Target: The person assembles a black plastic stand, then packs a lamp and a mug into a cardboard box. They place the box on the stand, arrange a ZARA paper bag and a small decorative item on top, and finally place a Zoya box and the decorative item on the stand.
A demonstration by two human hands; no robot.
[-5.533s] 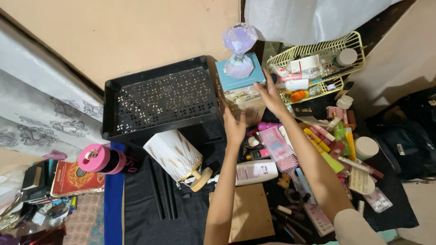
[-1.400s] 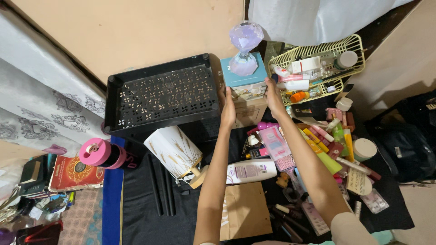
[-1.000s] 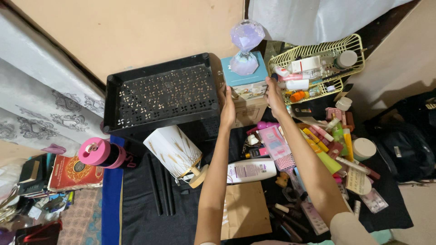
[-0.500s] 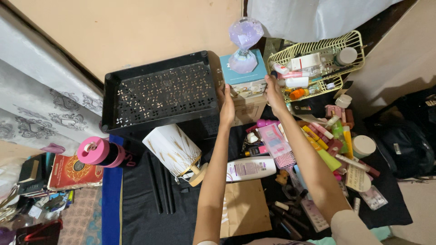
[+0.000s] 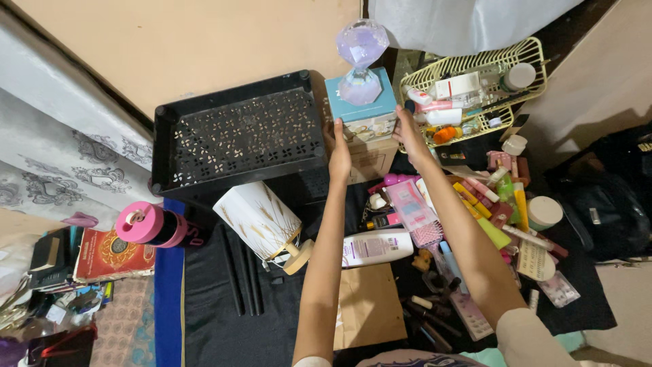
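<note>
A teal box (image 5: 358, 112) stands on a brown cardboard box (image 5: 372, 160) against the wall. A clear purple hourglass-shaped ornament (image 5: 360, 60) rests on the teal box. My left hand (image 5: 338, 145) presses the teal box's left side, and my right hand (image 5: 409, 132) presses its right side. Both arms reach forward over the cluttered black cloth. The box's lower front is partly hidden between my hands.
A black perforated tray (image 5: 238, 136) sits left of the boxes. A yellow wire basket (image 5: 506, 62) of bottles is at the right. Below lie a white lampshade (image 5: 255, 217), a pink-lidded bottle (image 5: 144, 224), a lotion bottle (image 5: 377, 247), a paper bag (image 5: 367, 306) and several cosmetics (image 5: 485, 211).
Earlier my hands hovered open in front of the boxes. They have since closed onto the teal box's two sides. The box and ornament sit slightly higher in view.
</note>
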